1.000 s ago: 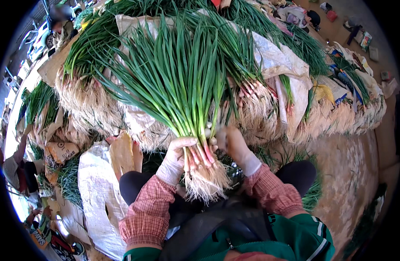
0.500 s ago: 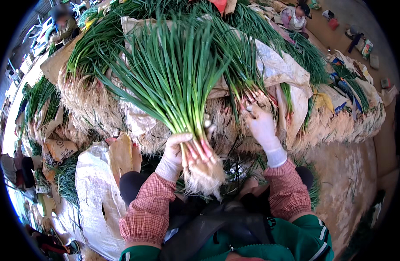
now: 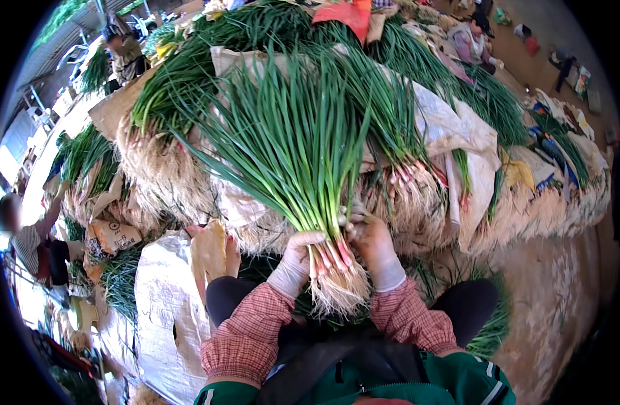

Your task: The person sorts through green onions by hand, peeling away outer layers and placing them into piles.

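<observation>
A thick bunch of scallions (image 3: 296, 162) is held upright in front of me, its long green leaves fanned away from me and its pale roots hanging toward my lap. My left hand (image 3: 296, 258), in a whitish glove, is closed round the lower stems, with its thumb across them. On the bunch's right side, my right hand (image 3: 374, 246), also gloved, has its curled fingers pressed against the stems just above the reddish-white bases. Some of its fingertips are hidden behind the bunch. Beyond my right hand lies a looser pile of scallions (image 3: 408, 172), root ends toward me.
Scallions heaped at the left (image 3: 168, 162) show thick root mats along the near edge. A pale plastic sheet (image 3: 458, 131) lies among the piles. A white sack (image 3: 165, 297) stands left of my knee. Other people sit at the far right (image 3: 473, 40), far left (image 3: 124, 54) and left edge (image 3: 37, 243).
My right hand has left the looser pile and come in to the bunch's right side. The left hand still grips the bunch. My view has shifted, and a person at the left shows more.
</observation>
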Motion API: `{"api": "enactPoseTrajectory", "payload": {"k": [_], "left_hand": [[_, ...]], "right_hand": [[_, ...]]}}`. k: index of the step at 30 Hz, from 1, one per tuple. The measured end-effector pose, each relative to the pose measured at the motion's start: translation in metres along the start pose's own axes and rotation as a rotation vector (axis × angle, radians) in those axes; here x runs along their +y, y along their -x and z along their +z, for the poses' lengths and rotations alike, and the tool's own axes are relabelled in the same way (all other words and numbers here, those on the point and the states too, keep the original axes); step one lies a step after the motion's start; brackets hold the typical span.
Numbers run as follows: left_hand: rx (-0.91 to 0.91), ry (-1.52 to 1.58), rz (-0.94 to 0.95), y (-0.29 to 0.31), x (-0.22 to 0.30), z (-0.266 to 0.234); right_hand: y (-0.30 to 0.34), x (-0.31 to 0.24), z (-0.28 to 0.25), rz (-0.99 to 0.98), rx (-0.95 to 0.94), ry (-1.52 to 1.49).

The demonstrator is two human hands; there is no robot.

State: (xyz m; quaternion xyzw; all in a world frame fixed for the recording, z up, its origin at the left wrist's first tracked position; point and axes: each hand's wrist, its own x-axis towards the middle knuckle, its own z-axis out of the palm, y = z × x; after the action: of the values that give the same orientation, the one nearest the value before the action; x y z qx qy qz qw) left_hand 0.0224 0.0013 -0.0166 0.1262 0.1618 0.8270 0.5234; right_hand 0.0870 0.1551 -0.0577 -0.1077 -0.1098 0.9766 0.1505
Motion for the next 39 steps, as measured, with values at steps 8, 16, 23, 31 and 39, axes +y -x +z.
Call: {"api": "enactPoseTrajectory", "payload": {"k": [8,16,23,31,39], "left_hand": [[0.063,-0.111,-0.084,0.007,0.004,-0.009],[-0.018,-0.265,-0.252,0.004,0.007,0.000],[-0.046,-0.296,-0.284,0.004,0.013,-0.003],[-0.047,-0.314,-0.083,-0.007,-0.012,-0.009],[0.046,0.099,-0.184,-0.010,-0.016,-0.013]], "right_hand": [[-0.004,-0.012,0.034,-0.321,0.091,1.348],[0.009,-0.018,0.025,-0.465,0.206,1.560],[0.001,-0.025,0.033,-0.403,0.096,1.722],[0.018,-0.008,-0.001,-0.057,0.251,0.347],[0.073,-0.043,-0.118,0.120,-0.113,1.651]]}}
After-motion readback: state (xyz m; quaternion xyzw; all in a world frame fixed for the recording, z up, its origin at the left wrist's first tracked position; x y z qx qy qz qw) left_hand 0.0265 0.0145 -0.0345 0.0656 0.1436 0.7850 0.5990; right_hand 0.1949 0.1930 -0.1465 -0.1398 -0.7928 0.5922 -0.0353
